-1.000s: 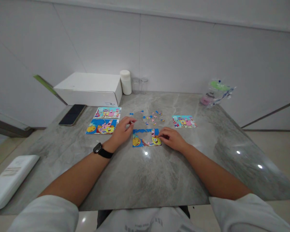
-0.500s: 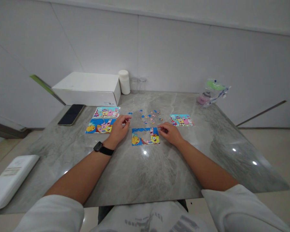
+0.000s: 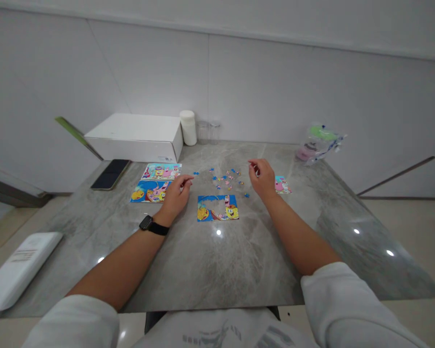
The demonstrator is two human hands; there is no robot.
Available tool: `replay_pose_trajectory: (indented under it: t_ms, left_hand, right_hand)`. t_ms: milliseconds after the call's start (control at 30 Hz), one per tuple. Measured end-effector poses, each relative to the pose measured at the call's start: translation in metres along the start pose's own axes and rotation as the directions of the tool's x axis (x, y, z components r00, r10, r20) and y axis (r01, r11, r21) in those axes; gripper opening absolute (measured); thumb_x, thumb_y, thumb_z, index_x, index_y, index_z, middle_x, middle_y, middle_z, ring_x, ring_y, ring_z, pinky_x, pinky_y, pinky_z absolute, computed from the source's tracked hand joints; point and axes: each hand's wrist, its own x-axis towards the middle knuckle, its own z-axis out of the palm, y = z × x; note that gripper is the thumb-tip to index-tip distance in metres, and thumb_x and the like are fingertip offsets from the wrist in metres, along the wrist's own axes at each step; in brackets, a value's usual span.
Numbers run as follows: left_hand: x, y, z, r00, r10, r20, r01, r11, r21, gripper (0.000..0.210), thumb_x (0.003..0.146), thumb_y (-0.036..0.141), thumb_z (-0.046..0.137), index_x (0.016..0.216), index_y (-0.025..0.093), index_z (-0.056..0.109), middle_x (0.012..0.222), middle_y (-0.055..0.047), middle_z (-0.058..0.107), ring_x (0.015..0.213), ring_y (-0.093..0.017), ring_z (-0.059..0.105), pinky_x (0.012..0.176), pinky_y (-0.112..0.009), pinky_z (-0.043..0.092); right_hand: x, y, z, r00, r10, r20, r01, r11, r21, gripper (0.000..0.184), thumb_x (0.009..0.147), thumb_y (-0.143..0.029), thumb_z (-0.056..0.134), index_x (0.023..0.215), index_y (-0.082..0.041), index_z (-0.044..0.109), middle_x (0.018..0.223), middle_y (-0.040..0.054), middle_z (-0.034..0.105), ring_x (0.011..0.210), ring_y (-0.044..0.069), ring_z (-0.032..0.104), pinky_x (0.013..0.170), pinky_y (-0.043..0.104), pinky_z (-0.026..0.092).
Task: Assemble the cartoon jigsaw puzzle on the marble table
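Note:
A partly filled cartoon jigsaw puzzle (image 3: 232, 212) lies flat before me, with a gap in its middle showing the grey table. Beyond it are several loose puzzle pieces (image 3: 227, 179), and a single blue piece (image 3: 247, 195) rests just past its right corner. My left hand (image 3: 177, 194) hovers at the right edge of a blue picture card (image 3: 145, 191), fingers loosely bent and apart. Raised over the right picture card (image 3: 283, 184), my right hand (image 3: 262, 178) has curled fingers with a space between thumb and index. I see nothing held in either hand.
A pink-and-blue card (image 3: 162, 170) lies above the blue one. Behind stand a white box (image 3: 134, 137), a white bottle (image 3: 188, 128) and two clear glasses (image 3: 208, 133). A phone (image 3: 110, 174) and a white device (image 3: 25, 270) lie left; a plastic bag (image 3: 319, 144) is back right.
My right hand has lifted away from the puzzle's right corner, up and to the right, now covering much of the right card. A blue piece shows where it was. My left hand barely moved.

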Motion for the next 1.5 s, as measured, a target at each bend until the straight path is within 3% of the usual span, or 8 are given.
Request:
replay_pose_trajectory:
  t_ms: [167,367,500,733,967,1167,1300,1500]
  left_hand:
    - [0.012,0.006,-0.022,0.998,0.007,-0.057,-0.007,1.0,0.013,0.024,0.102,0.035,0.055,0.113,0.023,0.072,0.11,-0.005,0.074,0.1,-0.021,0.068,0.093,-0.037,0.054]
    - [0.039,0.006,-0.022,0.999,0.041,0.013,-0.042,0.994,0.105,0.021,0.098,0.032,0.059,0.11,0.022,0.073,0.104,-0.005,0.074,0.091,-0.02,0.066,0.088,-0.036,0.055]
    - [0.056,0.013,-0.004,0.989,0.084,0.119,-0.103,0.982,0.16,0.02,0.096,0.028,0.061,0.11,0.022,0.073,0.103,-0.005,0.075,0.089,-0.02,0.067,0.087,-0.036,0.055]
    - [0.079,0.022,0.034,0.951,0.134,0.278,-0.201,0.953,0.225,0.019,0.096,0.029,0.064,0.109,0.022,0.075,0.103,-0.007,0.075,0.094,-0.023,0.068,0.091,-0.039,0.054]
    - [0.096,0.028,0.072,0.926,0.075,0.37,-0.204,0.923,0.325,0.023,0.095,0.027,0.064,0.114,0.021,0.077,0.108,-0.008,0.076,0.1,-0.024,0.068,0.094,-0.038,0.052]
    - [0.102,0.034,0.098,0.914,-0.027,0.405,-0.168,0.884,0.437,0.027,0.096,0.031,0.065,0.118,0.022,0.077,0.116,-0.009,0.076,0.106,-0.026,0.068,0.095,-0.037,0.051]
    - [0.105,0.038,0.112,0.906,-0.054,0.419,-0.162,0.872,0.462,0.033,0.099,0.03,0.06,0.127,0.024,0.076,0.119,-0.01,0.075,0.109,-0.026,0.067,0.095,-0.037,0.051]
    - [0.108,0.039,0.121,0.836,0.018,0.548,-0.324,0.822,0.468,0.042,0.1,0.018,0.05,0.126,0.031,0.08,0.121,-0.012,0.073,0.11,-0.027,0.066,0.095,-0.04,0.048]
  right_hand:
    - [-0.02,0.01,0.022,0.978,-0.035,0.204,0.035,0.999,0.001,0.028,0.097,-0.022,0.054,0.119,-0.021,0.071,0.105,0.0092,0.074,0.081,0.021,0.066,0.086,0.037,0.055]
    - [-0.022,0.016,0.026,0.974,0.038,0.221,-0.028,0.998,-0.048,0.026,0.1,-0.023,0.054,0.117,-0.021,0.072,0.111,0.0112,0.076,0.093,0.025,0.069,0.095,0.041,0.053]
    - [-0.022,0.013,0.025,0.952,-0.002,0.306,0.027,0.996,-0.08,0.028,0.097,-0.017,0.054,0.115,-0.02,0.075,0.112,0.0121,0.077,0.106,0.028,0.067,0.1,0.042,0.049]
    - [-0.022,0.007,0.022,0.881,-0.004,0.473,0.074,0.989,-0.131,0.034,0.09,-0.01,0.058,0.11,-0.023,0.081,0.116,0.01,0.076,0.11,0.027,0.063,0.1,0.042,0.044]
    - [-0.021,0.004,0.022,0.807,-0.102,0.582,0.156,0.987,-0.044,0.034,0.089,-0.009,0.061,0.103,-0.028,0.085,0.115,0.0065,0.075,0.111,0.026,0.062,0.1,0.042,0.041]
    - [-0.02,0.008,0.026,0.855,-0.026,0.518,0.096,0.989,-0.11,0.026,0.089,-0.011,0.061,0.086,-0.025,0.083,0.111,0.0074,0.074,0.108,0.026,0.061,0.098,0.042,0.042]
    - [-0.019,0.01,0.026,0.876,0.023,0.481,0.061,0.986,-0.157,0.031,0.089,-0.008,0.058,0.098,-0.024,0.083,0.113,0.0091,0.074,0.109,0.027,0.061,0.097,0.042,0.042]
    - [-0.023,0.015,0.032,0.866,0.037,0.498,0.074,0.977,-0.201,0.043,0.09,-0.008,0.06,0.12,-0.028,0.082,0.122,0.0102,0.073,0.113,0.029,0.059,0.1,0.045,0.042]
